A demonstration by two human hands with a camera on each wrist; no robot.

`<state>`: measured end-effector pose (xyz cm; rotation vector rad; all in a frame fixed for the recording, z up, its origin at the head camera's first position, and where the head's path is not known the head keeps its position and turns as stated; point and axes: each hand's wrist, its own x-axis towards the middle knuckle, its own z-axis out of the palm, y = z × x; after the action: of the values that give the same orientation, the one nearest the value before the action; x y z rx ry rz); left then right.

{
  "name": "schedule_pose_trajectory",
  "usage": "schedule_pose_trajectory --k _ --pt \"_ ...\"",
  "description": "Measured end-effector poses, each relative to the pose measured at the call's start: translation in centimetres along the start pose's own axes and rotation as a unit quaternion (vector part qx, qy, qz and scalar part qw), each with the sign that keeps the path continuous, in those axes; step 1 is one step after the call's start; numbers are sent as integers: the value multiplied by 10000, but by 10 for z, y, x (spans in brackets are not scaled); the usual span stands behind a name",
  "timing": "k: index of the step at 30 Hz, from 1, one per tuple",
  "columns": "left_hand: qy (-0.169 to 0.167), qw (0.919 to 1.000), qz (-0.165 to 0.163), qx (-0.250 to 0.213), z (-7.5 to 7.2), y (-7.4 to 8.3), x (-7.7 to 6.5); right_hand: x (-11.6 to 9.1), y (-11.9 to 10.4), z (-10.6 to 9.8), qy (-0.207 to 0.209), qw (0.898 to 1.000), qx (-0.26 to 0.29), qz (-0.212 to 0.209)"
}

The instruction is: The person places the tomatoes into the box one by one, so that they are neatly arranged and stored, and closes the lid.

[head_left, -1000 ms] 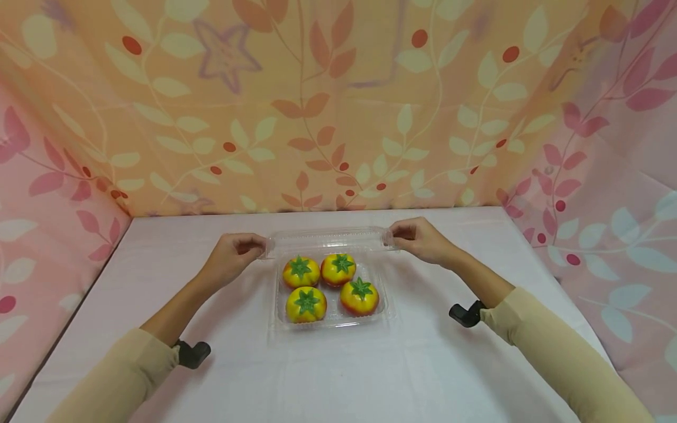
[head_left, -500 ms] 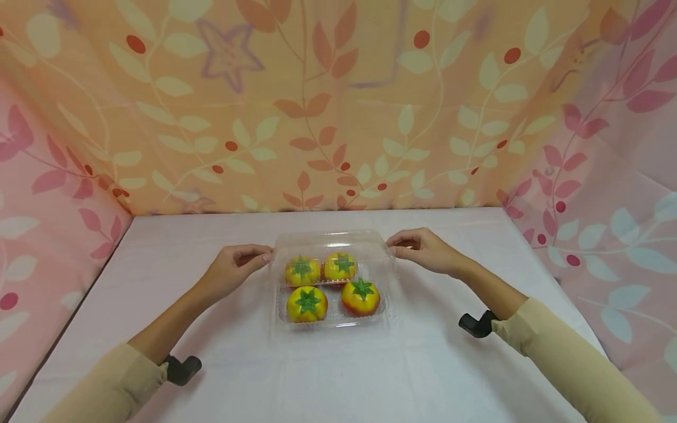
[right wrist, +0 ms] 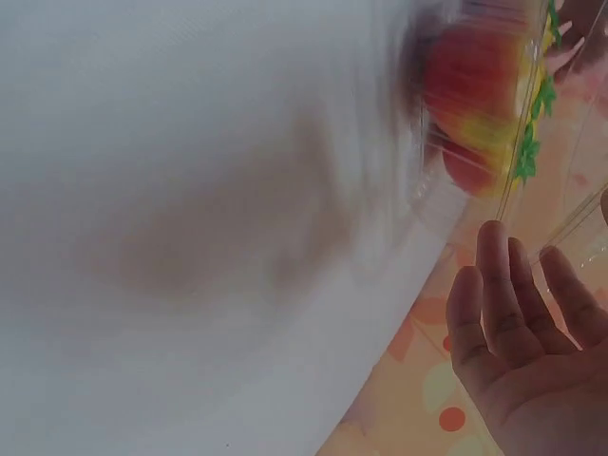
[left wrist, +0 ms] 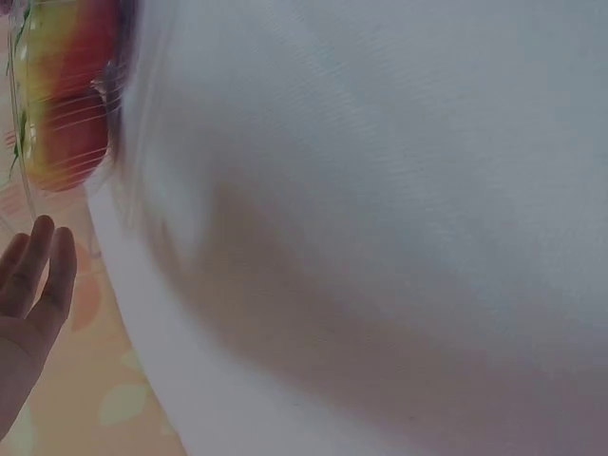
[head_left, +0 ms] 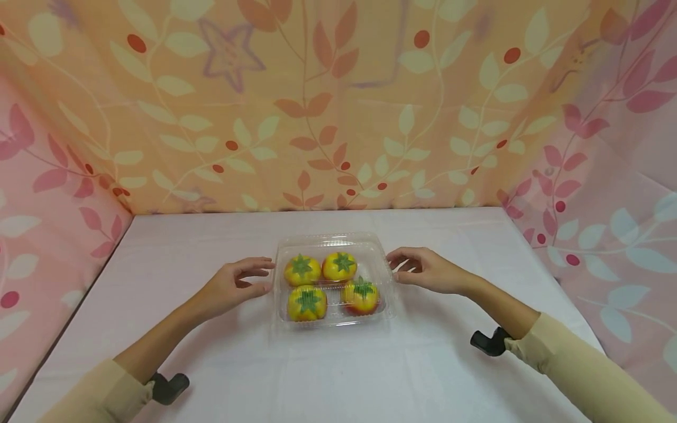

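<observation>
A clear plastic clamshell box [head_left: 338, 322] stands on the white cloth in the head view. Several yellow-and-red, persimmon-like fruits [head_left: 302, 271] with green star-shaped tops sit inside it. Its hinged clear lid [head_left: 330, 239] leans forward from the back edge, overlapping the fruits in this view. My left hand [head_left: 240, 288] is at the box's left side, fingers extended and fingertips right at the lid's edge. On the opposite side, my right hand [head_left: 427, 271] has its fingers loosely bent, tips at the lid's right edge. Both wrist views show relaxed, spread fingers beside the clear plastic.
White cloth [head_left: 338, 376] covers the table around the box. A patterned orange curtain [head_left: 338, 117] rises behind the table's back edge, with pink patterned curtains [head_left: 608, 247] along both sides. Black wrist mounts [head_left: 170, 389] stick out at the sleeve cuffs.
The lid has swung from raised at the back, forward and down over the fruits. Both hands have come toward the front along with it, and their pinch on its edges has loosened.
</observation>
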<state>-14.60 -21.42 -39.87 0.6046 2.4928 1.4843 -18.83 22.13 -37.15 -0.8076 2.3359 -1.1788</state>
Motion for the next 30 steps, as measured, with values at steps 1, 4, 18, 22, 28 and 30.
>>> schedule_pose_trajectory --k 1,4,18,22,28,30 --pt "-37 10000 -21 -39 0 0 -2 -1 0 1 0 10000 -24 14" --pt "-176 9997 -125 -115 2 1 -6 -5 1 5 10 10000 -60 33" --pt "-733 9928 -419 -845 15 -3 -20 -19 11 23 25 9991 86 403" --pt "-873 9899 -461 -1022 18 -2 -22 -21 13 28 -281 9980 120 560" --pt "-982 9853 -620 -1252 22 -1 -24 -22 10 32 -635 9929 583 819" --pt "-983 9829 -727 -1374 24 0 -25 -22 9 33 -717 9904 716 938"
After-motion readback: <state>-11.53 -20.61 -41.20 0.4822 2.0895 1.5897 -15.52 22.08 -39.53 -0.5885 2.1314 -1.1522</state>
